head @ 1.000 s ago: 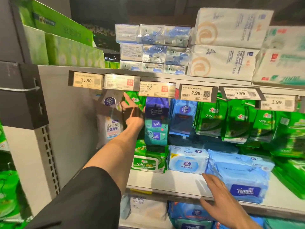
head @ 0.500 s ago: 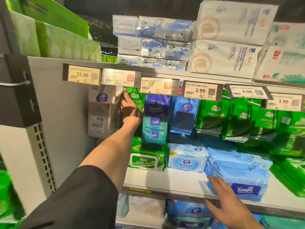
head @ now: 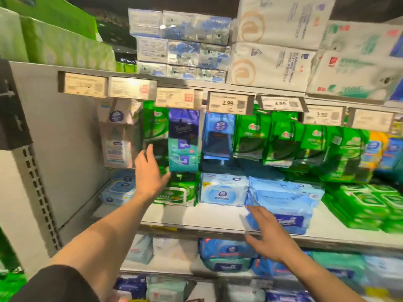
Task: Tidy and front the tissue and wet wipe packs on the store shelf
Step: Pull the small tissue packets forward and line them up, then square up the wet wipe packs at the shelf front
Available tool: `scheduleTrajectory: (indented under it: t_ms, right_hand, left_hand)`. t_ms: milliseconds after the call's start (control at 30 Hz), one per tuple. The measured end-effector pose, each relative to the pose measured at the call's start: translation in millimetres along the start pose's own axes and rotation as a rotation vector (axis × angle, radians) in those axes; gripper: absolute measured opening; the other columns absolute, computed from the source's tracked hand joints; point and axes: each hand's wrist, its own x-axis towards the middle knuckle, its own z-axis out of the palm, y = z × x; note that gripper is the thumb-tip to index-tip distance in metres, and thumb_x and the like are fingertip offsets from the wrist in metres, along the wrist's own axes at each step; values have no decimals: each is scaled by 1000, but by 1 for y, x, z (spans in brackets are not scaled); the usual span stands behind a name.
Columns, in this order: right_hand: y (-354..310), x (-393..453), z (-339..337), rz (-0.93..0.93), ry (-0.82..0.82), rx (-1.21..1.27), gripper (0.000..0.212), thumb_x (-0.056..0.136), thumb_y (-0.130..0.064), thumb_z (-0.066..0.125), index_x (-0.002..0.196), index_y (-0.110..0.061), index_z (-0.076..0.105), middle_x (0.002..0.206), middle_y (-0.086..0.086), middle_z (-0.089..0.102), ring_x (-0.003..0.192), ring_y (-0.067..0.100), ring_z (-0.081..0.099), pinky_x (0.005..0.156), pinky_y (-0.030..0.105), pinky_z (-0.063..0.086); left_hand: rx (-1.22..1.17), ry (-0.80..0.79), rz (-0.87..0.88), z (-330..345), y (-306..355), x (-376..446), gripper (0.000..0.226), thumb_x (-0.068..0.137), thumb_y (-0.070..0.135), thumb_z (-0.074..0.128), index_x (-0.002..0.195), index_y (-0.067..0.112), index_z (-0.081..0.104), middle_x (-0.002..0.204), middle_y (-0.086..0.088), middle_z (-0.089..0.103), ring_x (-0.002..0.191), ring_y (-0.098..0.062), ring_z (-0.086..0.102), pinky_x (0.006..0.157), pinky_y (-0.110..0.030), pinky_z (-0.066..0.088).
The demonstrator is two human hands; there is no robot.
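Note:
My left hand (head: pixel 150 171) is open in front of the hanging packs, fingers up, just below a hanging green pack (head: pixel 156 125) and right of a white hanging wipe pack (head: pixel 118 136). It holds nothing. A dark blue and teal Tempo strip (head: pixel 184 140) hangs to its right. My right hand (head: pixel 268 234) is open over the shelf's front edge (head: pixel 196 231), its fingertips at the lower left corner of a blue Tempo wipe pack (head: pixel 283 205). A green wipe pack (head: pixel 176 192) and a light blue wipe pack (head: pixel 223 190) lie between the hands.
Price tags (head: pixel 230 103) line the rail above. Hanging green packs (head: pixel 277 138) fill the right, with flat green packs (head: pixel 362 203) below. A pale blue pack (head: pixel 118 189) lies at the back left by the grey side panel (head: pixel 65 149). Tissue bundles (head: pixel 272 44) sit on top.
My left hand has let go of the hanging packs and dropped down and back. The view has shifted right and closer; my right hand stays at the blue Tempo pack's corner.

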Motion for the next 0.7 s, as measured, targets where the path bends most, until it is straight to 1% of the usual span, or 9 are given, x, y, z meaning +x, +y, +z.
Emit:
scheduleTrajectory:
  t_ms: [100, 167, 233, 300, 367, 433, 500, 633, 700]
  right_hand:
    - [20, -10, -14, -13, 121, 88, 78, 79, -53, 45, 147, -15, 40, 143, 0, 44, 134, 21, 41, 112, 34, 35]
    - [44, -18, -29, 5, 229, 140, 67, 80, -44, 50, 138, -11, 52, 131, 3, 53, 125, 22, 49, 107, 35, 41]
    - [80, -26, -45, 18, 323, 148, 57, 78, -35, 53, 128, -8, 59, 123, 7, 58, 118, 27, 54, 102, 39, 45]
    - [121, -31, -62, 49, 358, 89, 57, 76, -37, 48, 124, -8, 61, 120, 9, 59, 115, 31, 56, 99, 43, 47]
    - [161, -33, -78, 112, 340, 18, 59, 76, -38, 48, 126, -9, 60, 123, 10, 58, 117, 34, 54, 100, 44, 45]
    - [194, -33, -90, 173, 289, -64, 58, 79, -34, 57, 132, -8, 55, 130, 12, 53, 120, 35, 50, 103, 43, 42]
    - [221, -27, -93, 189, 240, -132, 56, 83, -29, 65, 135, -10, 52, 134, 11, 48, 122, 33, 46, 104, 41, 41]
    - [255, -11, -86, 142, 93, -233, 55, 86, -29, 64, 138, -16, 49, 137, 7, 45, 126, 31, 43, 101, 39, 43]
    - [267, 2, -81, 119, 11, -256, 61, 83, -26, 64, 140, -15, 45, 143, 7, 41, 132, 31, 39, 104, 40, 42]
  left_hand:
    - [144, 61, 20, 4, -2, -23, 88, 64, 36, 88, 129, -1, 42, 119, -28, 49, 114, -44, 44, 96, -55, 40]
    - [217, 41, 47, 9, 8, -37, 75, 60, 35, 91, 110, -2, 48, 104, -29, 50, 100, -45, 46, 84, -57, 44]
    - [236, 10, 75, 19, 27, -51, 69, 59, 36, 91, 100, -1, 49, 95, -29, 50, 94, -46, 47, 80, -56, 45]
    - [213, 21, 87, 32, 50, -65, 66, 59, 34, 91, 99, -2, 53, 91, -29, 52, 92, -46, 49, 82, -54, 44]
    - [187, 49, -15, 43, 75, -79, 72, 59, 37, 91, 104, -5, 53, 95, -31, 54, 94, -47, 52, 82, -53, 45]
    - [136, 69, -220, 51, 98, -92, 81, 59, 38, 91, 106, -13, 49, 101, -36, 53, 98, -51, 52, 84, -54, 46]
    - [131, 69, -338, 60, 113, -99, 85, 57, 38, 92, 105, -16, 48, 101, -39, 52, 98, -52, 53, 84, -54, 46]
    - [110, 62, -417, 75, 129, -115, 85, 59, 42, 90, 109, -11, 47, 109, -33, 52, 107, -49, 52, 84, -55, 51]
    - [78, 75, -371, 77, 136, -123, 77, 61, 38, 90, 105, -6, 46, 107, -30, 51, 106, -49, 51, 82, -57, 51]
